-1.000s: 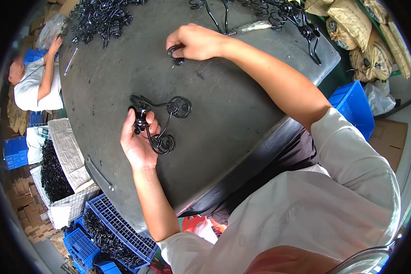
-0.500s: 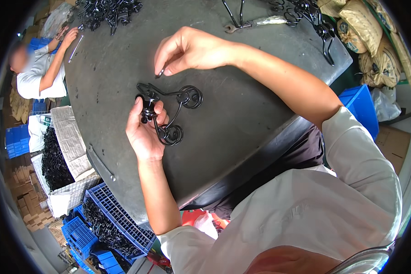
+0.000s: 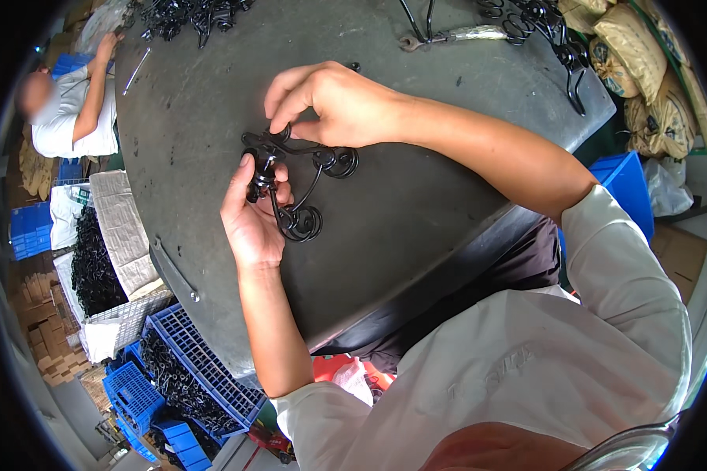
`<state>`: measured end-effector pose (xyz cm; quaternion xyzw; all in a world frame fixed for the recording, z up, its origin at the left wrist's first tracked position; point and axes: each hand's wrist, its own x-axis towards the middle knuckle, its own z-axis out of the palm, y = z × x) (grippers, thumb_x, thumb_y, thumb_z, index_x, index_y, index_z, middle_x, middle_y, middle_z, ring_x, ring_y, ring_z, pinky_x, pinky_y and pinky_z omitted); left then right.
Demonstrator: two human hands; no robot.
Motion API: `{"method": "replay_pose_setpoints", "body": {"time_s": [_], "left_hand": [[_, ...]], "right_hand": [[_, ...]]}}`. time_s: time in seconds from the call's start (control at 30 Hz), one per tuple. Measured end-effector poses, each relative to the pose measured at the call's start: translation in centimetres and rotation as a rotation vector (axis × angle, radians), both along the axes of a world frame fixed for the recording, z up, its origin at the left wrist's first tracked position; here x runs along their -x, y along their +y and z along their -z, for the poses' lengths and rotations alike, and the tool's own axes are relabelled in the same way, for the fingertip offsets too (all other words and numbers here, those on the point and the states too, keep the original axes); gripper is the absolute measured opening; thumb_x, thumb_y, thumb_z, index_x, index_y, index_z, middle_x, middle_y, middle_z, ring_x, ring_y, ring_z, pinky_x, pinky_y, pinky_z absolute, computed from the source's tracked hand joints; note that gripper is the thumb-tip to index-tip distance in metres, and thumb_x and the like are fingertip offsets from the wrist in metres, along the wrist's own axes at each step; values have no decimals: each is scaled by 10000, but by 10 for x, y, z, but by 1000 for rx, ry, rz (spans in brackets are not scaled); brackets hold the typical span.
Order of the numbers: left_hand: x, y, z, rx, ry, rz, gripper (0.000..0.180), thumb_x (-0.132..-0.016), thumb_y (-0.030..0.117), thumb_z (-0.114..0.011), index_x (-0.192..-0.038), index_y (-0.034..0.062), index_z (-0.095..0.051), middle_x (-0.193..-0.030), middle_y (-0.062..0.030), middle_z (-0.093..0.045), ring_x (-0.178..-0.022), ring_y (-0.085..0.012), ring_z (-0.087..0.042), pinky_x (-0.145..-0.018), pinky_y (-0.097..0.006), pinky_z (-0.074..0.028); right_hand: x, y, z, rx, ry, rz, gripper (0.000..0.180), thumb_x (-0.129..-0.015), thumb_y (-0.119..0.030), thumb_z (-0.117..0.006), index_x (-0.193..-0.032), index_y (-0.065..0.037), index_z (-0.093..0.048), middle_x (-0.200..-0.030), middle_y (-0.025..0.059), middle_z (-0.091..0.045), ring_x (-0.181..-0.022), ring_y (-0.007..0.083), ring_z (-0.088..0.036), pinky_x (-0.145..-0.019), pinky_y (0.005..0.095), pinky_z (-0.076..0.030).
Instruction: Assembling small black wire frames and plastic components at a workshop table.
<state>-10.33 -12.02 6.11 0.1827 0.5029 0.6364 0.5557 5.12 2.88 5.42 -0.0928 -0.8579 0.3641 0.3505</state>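
Observation:
My left hand [image 3: 255,224] is closed round the dark block-like body of a black double-coil wire spring [image 3: 339,162], its thumb along the side. The spring's two coils stick out to the right of the fingers, above the table. My right hand [image 3: 326,106] reaches over from the right, its fingers bent in a pinch at the spring's far end. Those fingertips meet the curved black end there; whatever lies between them is hidden. Beyond the right hand, a small dark piece [image 3: 355,67] lies on the dark table [image 3: 416,228].
An open-ended wrench [image 3: 448,37] with a wrapped handle lies near more black coiled parts [image 3: 538,23]. A pile of black parts [image 3: 184,20] sits far left, by a co-worker [image 3: 75,110]. A flat metal bar [image 3: 177,271] rests at the left edge, above blue crates [image 3: 204,361].
My right hand has come down from above the spring onto its far end. The small dark piece it pinched before no longer shows. The co-worker's hand has moved farther away.

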Motion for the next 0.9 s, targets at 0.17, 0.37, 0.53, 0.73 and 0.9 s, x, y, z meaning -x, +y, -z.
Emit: {"method": "replay_pose_setpoints", "body": {"time_s": [0.17,0.37,0.53,0.73,0.9], "left_hand": [[-1,1,0,-1,-7,0,271,-967,322,-617,-993,53,-634,-799,-67,-658,-610,-134,-549,-581,-259,-440],[1,0,0,-5,1,5,268,-965,323,-617,-1001,58,-638,-801,-61,-658,-618,-133,-549,-586,-260,-438],[-1,1,0,0,17,-16,269,-978,309,-594,-1069,57,-611,-803,-77,-643,-616,-128,-532,-555,-255,-440],[-1,1,0,2,10,-5,273,-985,320,-578,-1060,59,-612,-800,-74,-640,-617,-127,-526,-556,-254,-431],[1,1,1,-5,9,8,265,-986,319,-573,-1049,64,-604,-805,-81,-638,-617,-130,-523,-554,-256,-425]], "right_hand": [[0,-2,0,10,-2,-44,255,-748,58,-731,-992,-14,-743,-1049,81,-680,-967,259,-673,-835,362,-542],[0,0,-2,38,21,-121,250,-761,65,-730,-999,-10,-736,-1042,86,-678,-951,245,-670,-819,354,-546],[0,-1,-2,244,37,-132,250,-758,80,-750,-991,-1,-707,-1018,76,-675,-892,188,-671,-775,308,-569],[1,1,0,327,-19,-92,173,-822,29,-745,-986,1,-700,-1008,65,-675,-875,155,-674,-802,292,-565],[-1,16,-6,489,-65,-143,108,-923,-33,-675,-1017,11,-703,-896,39,-699,-856,104,-658,-791,265,-547]]}}
